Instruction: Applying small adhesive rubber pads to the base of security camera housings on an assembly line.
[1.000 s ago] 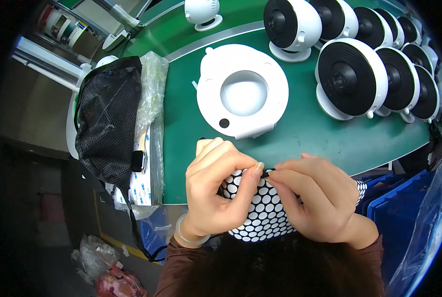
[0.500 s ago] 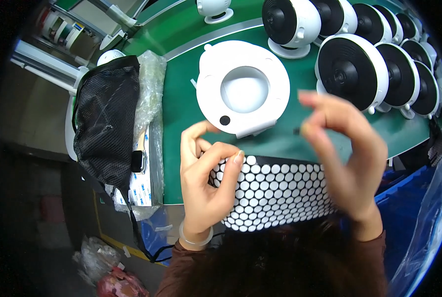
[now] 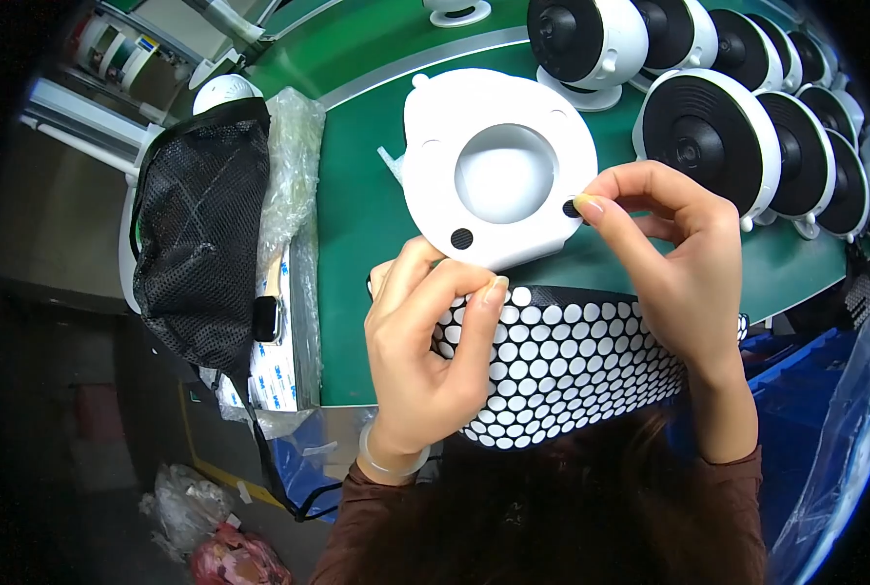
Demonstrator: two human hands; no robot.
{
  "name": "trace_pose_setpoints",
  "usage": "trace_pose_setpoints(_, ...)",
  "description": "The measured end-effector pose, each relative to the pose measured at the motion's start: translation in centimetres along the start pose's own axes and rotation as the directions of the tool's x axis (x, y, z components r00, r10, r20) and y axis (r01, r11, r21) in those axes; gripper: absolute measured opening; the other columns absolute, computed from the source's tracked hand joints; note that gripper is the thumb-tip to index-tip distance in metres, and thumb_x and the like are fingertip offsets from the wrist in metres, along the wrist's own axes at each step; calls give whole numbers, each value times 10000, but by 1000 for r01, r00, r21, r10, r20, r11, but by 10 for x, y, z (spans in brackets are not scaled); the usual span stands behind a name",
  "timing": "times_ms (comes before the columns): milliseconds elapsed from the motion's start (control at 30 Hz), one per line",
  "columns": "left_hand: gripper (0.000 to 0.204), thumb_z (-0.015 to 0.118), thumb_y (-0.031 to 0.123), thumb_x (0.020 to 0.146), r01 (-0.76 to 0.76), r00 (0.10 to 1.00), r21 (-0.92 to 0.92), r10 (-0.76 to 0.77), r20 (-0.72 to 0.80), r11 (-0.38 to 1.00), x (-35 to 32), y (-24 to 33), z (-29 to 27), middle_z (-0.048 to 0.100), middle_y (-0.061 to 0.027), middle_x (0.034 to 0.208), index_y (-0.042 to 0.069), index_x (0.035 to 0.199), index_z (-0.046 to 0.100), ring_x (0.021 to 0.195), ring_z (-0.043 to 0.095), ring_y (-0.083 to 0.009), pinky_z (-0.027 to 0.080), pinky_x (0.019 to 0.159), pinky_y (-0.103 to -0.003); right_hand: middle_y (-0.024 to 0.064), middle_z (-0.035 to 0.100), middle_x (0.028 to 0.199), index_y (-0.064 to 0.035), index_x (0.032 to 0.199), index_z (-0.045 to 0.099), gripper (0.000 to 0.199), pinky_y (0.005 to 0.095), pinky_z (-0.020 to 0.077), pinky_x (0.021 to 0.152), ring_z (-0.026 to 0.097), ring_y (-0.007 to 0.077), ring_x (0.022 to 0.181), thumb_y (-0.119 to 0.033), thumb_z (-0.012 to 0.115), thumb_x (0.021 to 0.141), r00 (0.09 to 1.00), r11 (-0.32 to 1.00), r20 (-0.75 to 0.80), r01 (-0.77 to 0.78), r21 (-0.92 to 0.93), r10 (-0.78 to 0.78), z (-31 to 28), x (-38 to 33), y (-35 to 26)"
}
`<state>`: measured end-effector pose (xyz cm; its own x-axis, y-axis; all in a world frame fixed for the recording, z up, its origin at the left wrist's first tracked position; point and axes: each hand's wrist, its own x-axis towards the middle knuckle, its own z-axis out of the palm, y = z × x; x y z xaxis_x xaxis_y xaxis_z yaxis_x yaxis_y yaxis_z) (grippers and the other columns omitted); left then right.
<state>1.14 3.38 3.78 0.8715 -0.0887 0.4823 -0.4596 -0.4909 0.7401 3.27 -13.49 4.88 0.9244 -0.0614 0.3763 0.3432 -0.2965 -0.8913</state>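
A white round plastic housing [image 3: 435, 166] with a wide central opening lies on the green table in front of me. One black round textured pad [image 3: 462, 239] sits on its lower left rim. At the lower right rim, my right hand [image 3: 684, 263] pinches another small black pad [image 3: 570, 208] between thumb and forefinger, against or just over the white surface. My left hand [image 3: 425, 361] is closed on the upper left edge of a black sheet of white round stickers [image 3: 581, 361], just below the housing. Part of the sheet passes behind my right wrist.
White fan-like units with black round fronts [image 3: 703, 141] stand in rows at the right. A black mesh bag [image 3: 201, 234] and bubble wrap [image 3: 294, 175] lie along the left. Blue plastic bins [image 3: 796, 390] are at lower right, beside the green table [image 3: 357, 322].
My right hand has moved left, bringing the black pad to the housing's lower right rim. The housing appears slightly further right in view. My left hand still grips the sheet.
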Motion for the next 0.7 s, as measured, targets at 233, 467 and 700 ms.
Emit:
trace_pose_setpoints(233,26,616,45,711,-12,1000,-5,12,15,1000,-2,-4,-5,563,-79,823,34,717,593,665,439,-182,320,668,-278,67,617,709,22,749,535,118,169,467,603,591,85,657,-32,640,758,994,993,80,-87,78,81,-1,6,2)
trace_pose_setpoints(467,64,603,-43,643,-35,998,66,38,-41,997,-17,9,-26,533,-166,1033,-10,698,607,569,403,-105,360,555,-220,97,641,843,11,991,574,197,232,462,684,603,137,794,-31,506,812,978,998,207,9,-66,4,-25,-15,-9)
trace_pose_setpoints(700,119,638,-9,614,-210,971,106,195,136,972,-5,17,-27,571,-38,719,49,711,601,669,472,-201,336,646,-288,116,592,660,-23,792,613,112,300,445,513,581,259,577,-72,659,702,929,997,365,67,-32,-51,-18,-35,-16)
